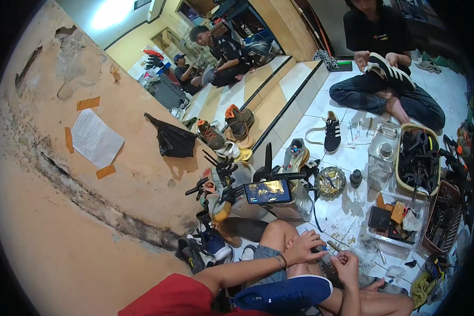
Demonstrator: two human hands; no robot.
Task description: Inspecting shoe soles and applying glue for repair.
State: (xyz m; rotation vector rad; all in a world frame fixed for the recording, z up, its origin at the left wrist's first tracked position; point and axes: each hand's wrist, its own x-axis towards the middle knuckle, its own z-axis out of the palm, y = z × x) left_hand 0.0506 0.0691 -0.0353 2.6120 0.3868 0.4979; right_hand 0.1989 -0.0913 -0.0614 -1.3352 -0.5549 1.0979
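My left hand (304,248), with a bracelet at the wrist, is closed over my raised knee around a small dark and blue object (321,249) too small to name. My right hand (345,268) faces it in a pinch, its fingertips close to the blue end. A thin pale strand or rod seems to run between the two hands; what exactly the right fingers grip cannot be made out. Across my lap lies a dark blue shoe (284,295) with a white sole edge, below both hands and touched by neither.
A phone (268,191) stands before me near an ashtray (330,180) and a dark bottle (356,178). Plastic boxes (397,239) and a tool basket (418,158) line the right. Shoes (208,247) crowd the left wall. Opposite, a person (379,58) holds a striped shoe; two others sit behind.
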